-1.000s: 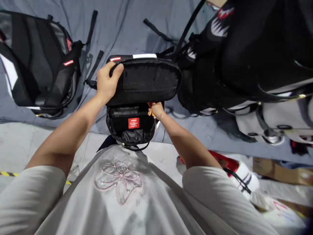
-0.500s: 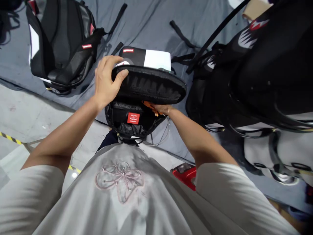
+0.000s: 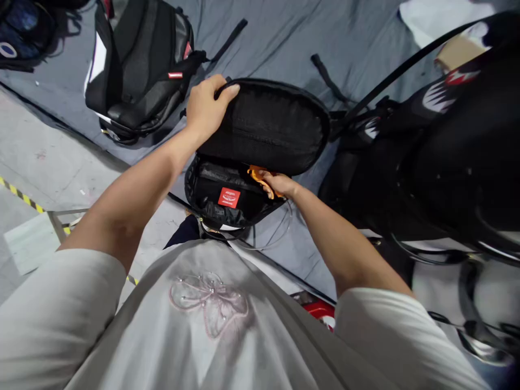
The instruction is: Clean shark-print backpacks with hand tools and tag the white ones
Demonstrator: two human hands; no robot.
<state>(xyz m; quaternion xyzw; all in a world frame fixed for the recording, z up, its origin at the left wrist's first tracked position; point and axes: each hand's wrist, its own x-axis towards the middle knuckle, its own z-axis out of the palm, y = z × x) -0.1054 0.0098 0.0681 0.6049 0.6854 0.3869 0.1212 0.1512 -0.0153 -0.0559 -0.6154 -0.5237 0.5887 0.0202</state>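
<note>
A black backpack point(image 3: 260, 130) stands in front of me with its top flap folded back, showing the dark lining. My left hand point(image 3: 207, 108) pinches the flap's upper left edge between thumb and fingers. At the right side of the open compartment, my right hand point(image 3: 280, 183) is closed around orange-handled scissors point(image 3: 258, 173); their blades are not visible. A red label point(image 3: 229, 197) is sewn to the inside wall of the compartment. Part of my right hand's fingers is hidden by the orange handles.
Another black backpack point(image 3: 142, 70) lies on the grey cloth point(image 3: 276, 43) at the left. Large black bags point(image 3: 447, 151) with a shark-tooth print crowd the right side. A red object point(image 3: 319, 310) lies by my right elbow. Yellow-black tape point(image 3: 22, 197) marks the floor at left.
My left hand has lifted the flap up and back, so its lining now faces me more fully. More of my right hand and the orange handles shows. The view has shifted left.
</note>
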